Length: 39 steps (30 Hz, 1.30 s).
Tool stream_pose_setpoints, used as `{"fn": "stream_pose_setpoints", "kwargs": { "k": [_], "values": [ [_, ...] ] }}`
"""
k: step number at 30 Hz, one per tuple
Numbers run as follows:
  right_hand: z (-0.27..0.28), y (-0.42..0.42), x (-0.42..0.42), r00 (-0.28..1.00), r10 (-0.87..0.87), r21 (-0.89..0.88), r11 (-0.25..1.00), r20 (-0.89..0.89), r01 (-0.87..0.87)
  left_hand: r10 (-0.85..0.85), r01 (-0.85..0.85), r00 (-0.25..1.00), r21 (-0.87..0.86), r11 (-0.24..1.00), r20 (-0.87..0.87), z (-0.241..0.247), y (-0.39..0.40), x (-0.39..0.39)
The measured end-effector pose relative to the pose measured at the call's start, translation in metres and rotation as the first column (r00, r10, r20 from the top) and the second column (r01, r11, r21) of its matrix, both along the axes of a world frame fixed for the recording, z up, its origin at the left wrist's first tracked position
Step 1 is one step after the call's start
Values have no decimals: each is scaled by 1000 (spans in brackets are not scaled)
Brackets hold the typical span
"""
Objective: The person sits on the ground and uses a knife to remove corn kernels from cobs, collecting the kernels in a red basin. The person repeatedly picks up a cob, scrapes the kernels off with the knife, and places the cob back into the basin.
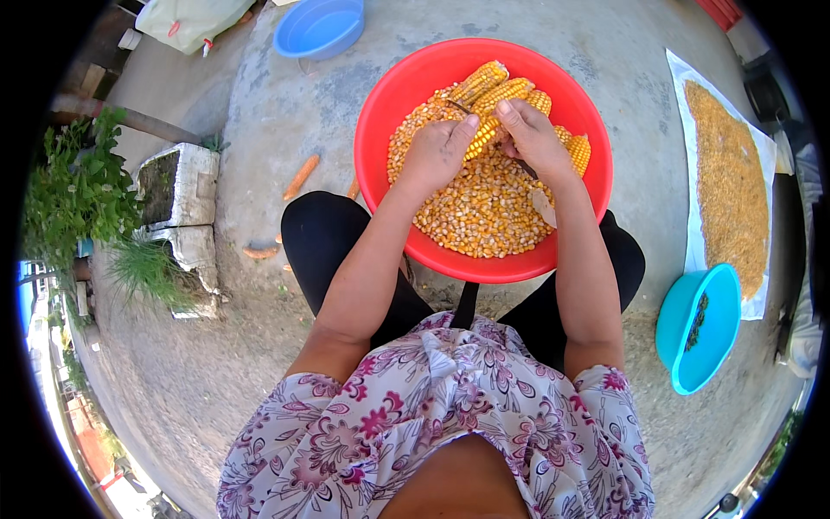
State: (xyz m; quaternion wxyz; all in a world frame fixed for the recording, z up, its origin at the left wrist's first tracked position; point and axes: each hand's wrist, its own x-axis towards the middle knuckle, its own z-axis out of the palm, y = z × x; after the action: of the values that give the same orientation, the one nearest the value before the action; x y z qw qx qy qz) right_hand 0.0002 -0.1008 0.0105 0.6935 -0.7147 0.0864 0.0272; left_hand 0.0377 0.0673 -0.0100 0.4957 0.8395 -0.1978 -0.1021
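Note:
Over a large red plastic basin (587,84), my left hand (436,150) and my right hand (533,137) meet around a yellow corn cob (480,139). Both grip it, with the thumbs on top, and its right end is hidden by my right hand. A thin dark rod (459,106) pokes out above my left thumb. Another dark piece shows under my right palm; I cannot tell if they are one tool. Loose corn kernels (489,214) heap in the basin. Several whole corn cobs (481,81) lie at its far and right sides. A pale flat piece (543,206) rests on the kernels.
Stripped cobs (301,177) lie on the concrete at left, near planters (198,185). A blue basin (321,29) stands at far left. To the right are a white sheet (697,250) spread with grain (729,188) and a turquoise basin (674,324) holding dark bits.

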Motion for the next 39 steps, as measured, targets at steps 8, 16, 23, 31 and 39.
{"fn": "stream_pose_setpoints", "kwargs": {
  "k": [8, 16, 23, 31, 39],
  "values": [
    [5, 5, -1, 994, 34, -59, 998, 107, -28, -12, -3, 996, -169, 986, -88, 2, -1, -7],
    [-22, 6, 11, 987, -88, -196, 974, 136, 114, 13, -17, 987, 25, 1000, 158, 3, -4, -11],
    [-12, 11, 8, 937, -345, 155, 925, -47, 348, -5, -216, 882, -414, 884, -471, 10, -2, -1],
    [-17, 26, 1, 991, -113, 62, 992, 72, 109, -79, -645, 653, -607, 465, -754, 12, -1, 6],
    [-5, 53, -14, 987, 149, -494, 864, 68, -96, 36, -683, 696, -646, 340, -717, 1, -8, 6]
  ]
}}
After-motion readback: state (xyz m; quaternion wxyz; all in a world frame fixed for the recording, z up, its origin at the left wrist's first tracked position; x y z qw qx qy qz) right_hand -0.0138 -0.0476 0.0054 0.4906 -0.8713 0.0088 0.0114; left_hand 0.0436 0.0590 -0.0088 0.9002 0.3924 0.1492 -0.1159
